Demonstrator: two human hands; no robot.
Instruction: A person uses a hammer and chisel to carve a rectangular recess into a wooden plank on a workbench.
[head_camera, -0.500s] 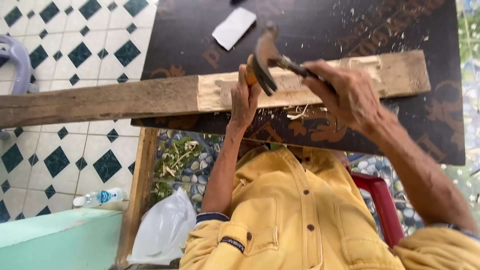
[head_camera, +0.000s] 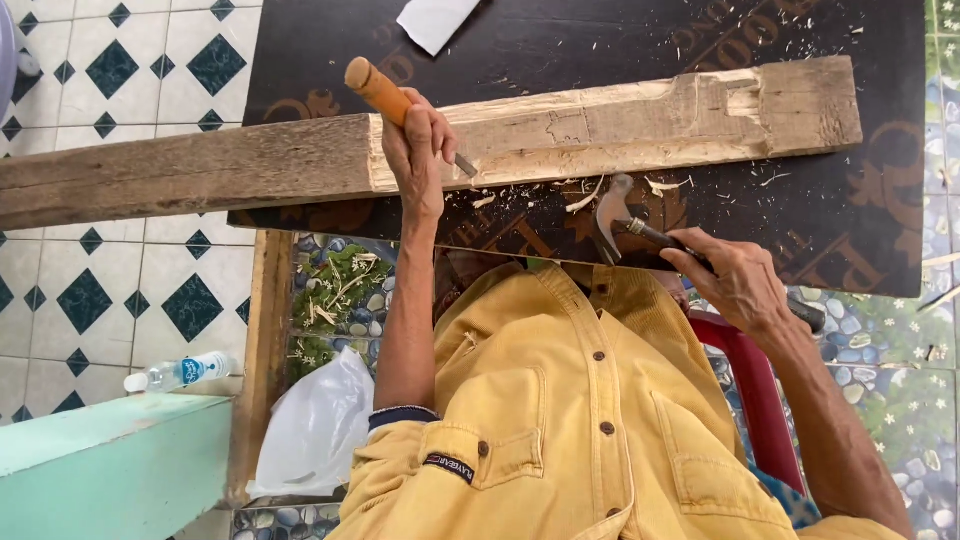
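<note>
Hammer lowered from its raised swing, gripped in my right hand; my left hand clamps the orange-handled chisel against the pale-carved weathered wooden beam.

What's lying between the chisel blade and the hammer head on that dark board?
In the head view, only loose wood shavings lie scattered on the dark board between the chisel in the left hand and the hammer in the right hand.
</note>
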